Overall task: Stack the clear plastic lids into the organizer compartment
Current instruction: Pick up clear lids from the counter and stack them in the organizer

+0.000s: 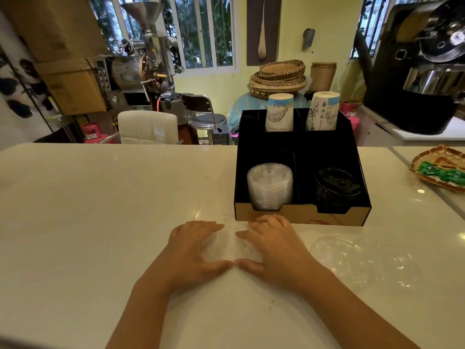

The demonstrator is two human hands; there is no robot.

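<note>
A clear plastic lid lies on the white counter just in front of the black organizer. My left hand and my right hand cup it from both sides, thumbs meeting at its near edge. A stack of clear lids fills the organizer's front left compartment. Two more clear lids lie loose on the counter to the right, one near my right wrist and another further right.
Black lids sit in the organizer's front right compartment, and two paper cup stacks stand in its rear ones. A woven tray with green packets lies at the counter's right. A white chair stands behind the counter.
</note>
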